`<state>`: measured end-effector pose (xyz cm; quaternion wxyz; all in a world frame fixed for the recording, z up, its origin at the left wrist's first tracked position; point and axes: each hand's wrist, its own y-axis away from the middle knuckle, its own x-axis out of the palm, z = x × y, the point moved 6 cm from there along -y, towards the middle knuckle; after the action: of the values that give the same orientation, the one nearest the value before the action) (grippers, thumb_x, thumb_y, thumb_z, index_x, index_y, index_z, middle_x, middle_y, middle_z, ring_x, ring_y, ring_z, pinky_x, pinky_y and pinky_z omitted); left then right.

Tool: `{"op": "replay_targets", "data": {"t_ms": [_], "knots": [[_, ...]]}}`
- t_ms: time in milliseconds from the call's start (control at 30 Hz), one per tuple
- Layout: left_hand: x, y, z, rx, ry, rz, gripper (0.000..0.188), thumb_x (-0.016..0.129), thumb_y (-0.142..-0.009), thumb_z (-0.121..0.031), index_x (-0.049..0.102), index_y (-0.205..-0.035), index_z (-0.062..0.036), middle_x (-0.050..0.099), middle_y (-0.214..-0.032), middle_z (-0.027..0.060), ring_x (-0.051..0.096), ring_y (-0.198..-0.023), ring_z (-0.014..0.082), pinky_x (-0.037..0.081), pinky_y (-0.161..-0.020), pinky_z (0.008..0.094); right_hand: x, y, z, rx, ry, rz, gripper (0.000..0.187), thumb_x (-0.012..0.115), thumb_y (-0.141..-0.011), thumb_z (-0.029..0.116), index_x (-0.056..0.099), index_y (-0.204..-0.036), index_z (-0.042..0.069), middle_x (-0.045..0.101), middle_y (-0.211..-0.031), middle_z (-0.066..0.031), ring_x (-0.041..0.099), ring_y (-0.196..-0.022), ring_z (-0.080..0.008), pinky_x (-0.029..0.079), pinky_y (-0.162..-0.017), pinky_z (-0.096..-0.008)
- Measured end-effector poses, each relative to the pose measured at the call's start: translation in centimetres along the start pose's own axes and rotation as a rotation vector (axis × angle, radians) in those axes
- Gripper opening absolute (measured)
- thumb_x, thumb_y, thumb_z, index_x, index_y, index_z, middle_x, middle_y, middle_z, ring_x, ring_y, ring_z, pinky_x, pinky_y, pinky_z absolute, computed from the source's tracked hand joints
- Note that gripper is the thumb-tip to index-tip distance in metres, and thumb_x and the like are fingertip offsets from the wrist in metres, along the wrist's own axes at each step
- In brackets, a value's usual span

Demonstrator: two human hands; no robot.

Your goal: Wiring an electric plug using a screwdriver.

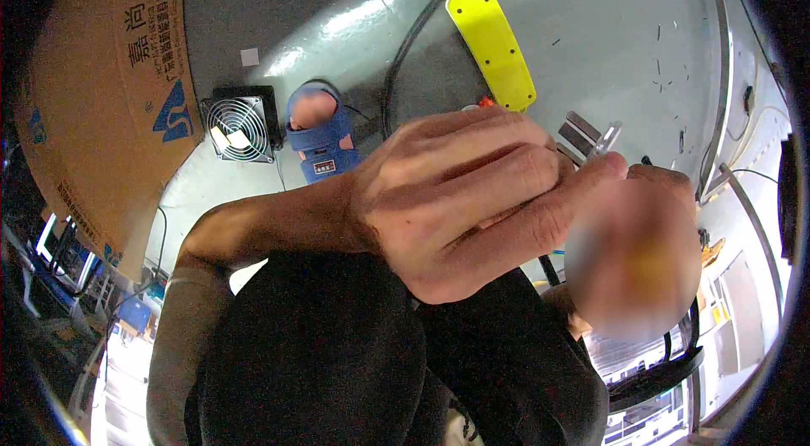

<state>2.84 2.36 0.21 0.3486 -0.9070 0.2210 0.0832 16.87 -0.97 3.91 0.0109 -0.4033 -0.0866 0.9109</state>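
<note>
My left hand (472,201) reaches across the middle from the left, its fingers curled and closed. By its fingertips, a small shiny, clear-looking strip (607,140) with a rounded end sticks up. Close beside it, a flat grey metal-looking piece (580,135) juts out from behind the fingers. What exactly the two are, and whether they are joined, I cannot make out. My right hand (671,180) is at the right, close to the left fingertips. A blurred patch covers most of it, so its grip is hidden.
A yellow power strip (494,49) with a cable lies on the grey floor beyond my hands. Left of it are a blue sandal (321,134) on a foot and a round-grilled fan (239,129). A large cardboard sheet (101,108) stands at the left.
</note>
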Motion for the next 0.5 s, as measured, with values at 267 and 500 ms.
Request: {"op": "replay_targets", "data": {"t_ms": [267, 500], "knots": [[0.1, 0.4, 0.4, 0.007, -0.025, 0.019, 0.044, 0.075, -0.060, 0.002, 0.061, -0.101, 0.0079, 0.062, -0.069, 0.0111, 0.062, -0.059, 0.0213, 0.051, -0.051, 0.0273, 0.8, 0.8, -0.3, 0.030, -0.048, -0.090, 0.021, 0.073, -0.067, -0.001, 0.063, -0.085, -0.003, 0.061, -0.073, -0.0140, 0.058, -0.059, -0.0228, 0.045, -0.051, -0.0274], [0.1, -0.1, 0.4, 0.017, 0.000, -0.076, 0.041, 0.074, -0.060, 0.002, 0.061, -0.099, 0.0083, 0.062, -0.068, 0.0106, 0.061, -0.057, 0.0203, 0.051, -0.049, 0.0265, 0.2, 0.0, -0.2, 0.168, -0.109, -0.030, 0.021, 0.071, -0.067, -0.005, 0.061, -0.085, -0.004, 0.060, -0.073, -0.0137, 0.057, -0.059, -0.0228, 0.044, -0.051, -0.0277]]}}
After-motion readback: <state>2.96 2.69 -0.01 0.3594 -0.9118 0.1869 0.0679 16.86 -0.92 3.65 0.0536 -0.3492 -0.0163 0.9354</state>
